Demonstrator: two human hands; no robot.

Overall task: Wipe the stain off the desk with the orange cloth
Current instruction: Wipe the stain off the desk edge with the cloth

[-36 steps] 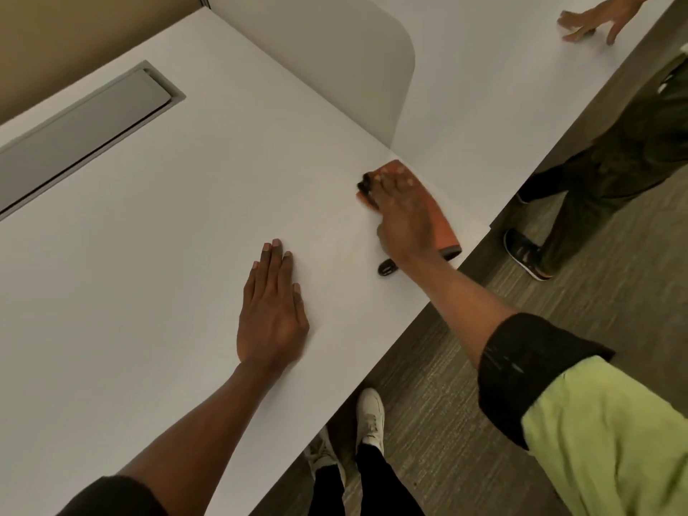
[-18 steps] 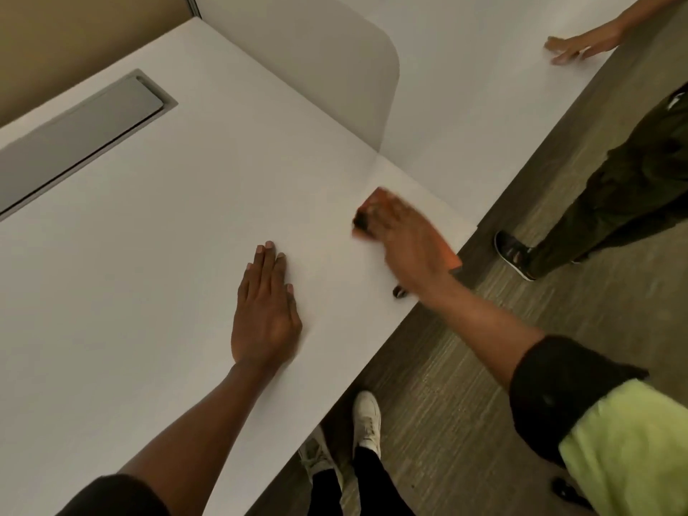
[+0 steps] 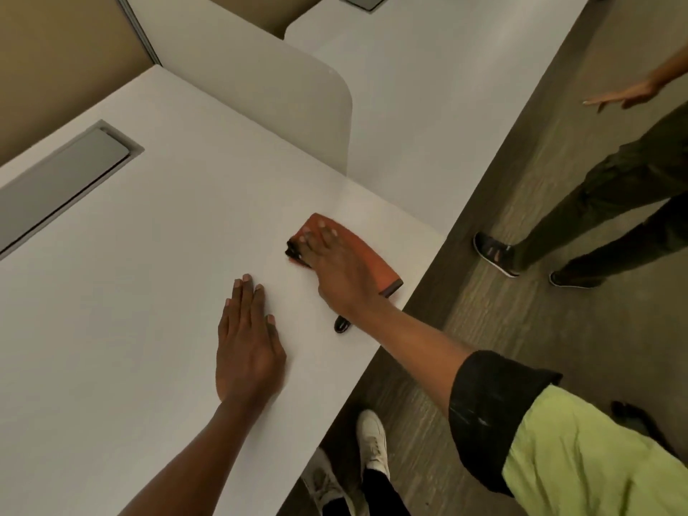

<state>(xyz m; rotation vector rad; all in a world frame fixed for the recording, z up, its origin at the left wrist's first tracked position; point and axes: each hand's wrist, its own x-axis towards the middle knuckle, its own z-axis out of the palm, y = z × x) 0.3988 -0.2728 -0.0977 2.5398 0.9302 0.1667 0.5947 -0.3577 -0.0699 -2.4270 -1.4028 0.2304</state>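
The orange cloth (image 3: 366,251) lies folded on the white desk (image 3: 149,255) near its right front edge. My right hand (image 3: 335,270) presses flat on the cloth, fingers straight and spread. A dark smear (image 3: 292,249) shows at the cloth's left edge by my fingertips, and another dark mark (image 3: 340,325) sits on the desk under my right wrist. My left hand (image 3: 247,340) rests flat on the desk, palm down, to the left of the cloth and apart from it.
A curved white divider panel (image 3: 283,95) stands behind the cloth, with a second desk (image 3: 428,68) beyond it. A grey cable flap (image 3: 56,191) is set into the desk at far left. Another person's legs (image 3: 595,202) and hand (image 3: 625,96) are at right.
My right hand has slid the cloth back and forth along the desk's right edge. My left hand has stayed flat in place. The camera view has tilted up.
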